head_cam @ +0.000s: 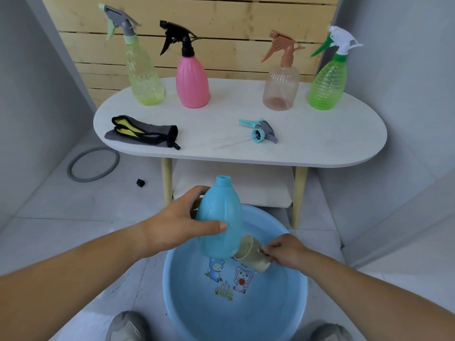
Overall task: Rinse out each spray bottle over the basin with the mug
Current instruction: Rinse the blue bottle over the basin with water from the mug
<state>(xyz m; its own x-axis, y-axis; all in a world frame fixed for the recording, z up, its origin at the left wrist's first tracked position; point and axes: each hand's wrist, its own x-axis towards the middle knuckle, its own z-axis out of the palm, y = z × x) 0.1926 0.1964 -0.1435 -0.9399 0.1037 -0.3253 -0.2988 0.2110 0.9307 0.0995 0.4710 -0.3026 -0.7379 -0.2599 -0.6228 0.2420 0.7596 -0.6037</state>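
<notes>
My left hand [177, 222] grips a blue spray bottle [220, 215] with its head off, held upright over the blue basin [177, 299] on the floor. My right hand [286, 251] holds a beige mug [251, 253] by its handle, tilted on its side just right of the bottle's base, above the basin. The bottle's blue and grey spray head [261, 130] lies on the white table [320, 143]. Along the table's back stand a yellow-green bottle [144, 75], a pink bottle [192, 80], a clear brownish bottle [280, 87] and a green bottle [326, 87], all with heads on.
A folded grey and yellow cloth [142, 131] lies on the table's left. A grey ring [93, 163] and a small black piece [140, 182] lie on the tiled floor at left. A lower shelf [246, 188] sits under the table. Two shoes [128, 326] flank the basin.
</notes>
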